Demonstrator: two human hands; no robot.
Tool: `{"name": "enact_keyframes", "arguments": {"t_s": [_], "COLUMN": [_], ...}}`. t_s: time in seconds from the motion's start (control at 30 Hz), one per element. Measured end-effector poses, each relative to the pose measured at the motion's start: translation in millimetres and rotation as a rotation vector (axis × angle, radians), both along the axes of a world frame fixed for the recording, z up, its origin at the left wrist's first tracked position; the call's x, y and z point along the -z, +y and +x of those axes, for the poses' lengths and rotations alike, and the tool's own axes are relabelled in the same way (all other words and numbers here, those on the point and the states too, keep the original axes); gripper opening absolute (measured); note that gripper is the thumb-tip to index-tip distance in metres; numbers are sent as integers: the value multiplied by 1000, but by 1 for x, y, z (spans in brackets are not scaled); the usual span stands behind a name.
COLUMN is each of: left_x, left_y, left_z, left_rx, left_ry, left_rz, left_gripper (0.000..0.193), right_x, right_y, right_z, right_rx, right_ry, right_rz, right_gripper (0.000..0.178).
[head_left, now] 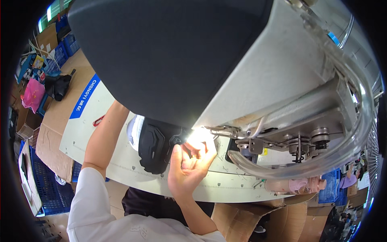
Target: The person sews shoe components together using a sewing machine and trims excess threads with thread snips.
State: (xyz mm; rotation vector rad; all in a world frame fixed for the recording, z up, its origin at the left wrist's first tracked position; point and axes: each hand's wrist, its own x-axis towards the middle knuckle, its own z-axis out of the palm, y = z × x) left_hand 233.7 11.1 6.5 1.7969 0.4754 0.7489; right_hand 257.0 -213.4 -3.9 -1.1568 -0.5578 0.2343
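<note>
Right hand (187,171) hovering beside the black piece (155,145) at the machine (169,60)

The person seems to be sewing, positioning the piece at the lit work spot; the next move is probably calling for careful alignment there, with fingers clear of moving parts. From the right hand, red snips (98,120) are lying at ten o'clock on the table (80,139). The left forearm (102,137) is running behind the machine, which is hiding the left hand; I cannot tell its grip. The black piece is sitting at ten o'clock too, but just beside the right hand. That hand is curling halfway, thumb standing apart, palm showing; glare is swallowing its fingertips, so I cannot tell whether they are pinching the piece's edge. A pink bottle (296,185) is resting near three o'clock.
</note>
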Motion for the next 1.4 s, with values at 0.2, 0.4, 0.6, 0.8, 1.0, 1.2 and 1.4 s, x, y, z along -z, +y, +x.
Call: {"name": "enact_keyframes", "arguments": {"t_s": [0.2, 0.4, 0.6, 0.8, 1.0, 1.2, 1.4], "left_x": [16, -20, -21, -17, -62, -76, -54], "left_y": [-26, -97, -104, -100, -113, -140, -134], "left_z": [-46, -42, -46, -47, -86, -30, -21], "left_rx": [-33, 19, 48, 41, -332, -74, -87], "left_ry": [58, -201, -228, -326, -86, -32, 107], "left_rz": [-22, -215, -224, -240, 108, 677, 320], "left_gripper": [38, 37, 27, 33, 25, 13, 25], "right_x": [-5, -18, -16, -19, 6, 8, 8], "right_y": [-19, -41, -48, -44, -42, -39, -45], "right_z": [16, 41, 49, 43, 43, 32, 39], "right_rx": [-64, -167, -220, -147, -130, -255, -92], "right_ry": [36, 209, 18, -25, -64, 236, -104], "right_rz": [-135, -208, -233, -294, -331, -111, -222], "right_gripper": [50, 31, 27, 22, 11, 7, 10]}}
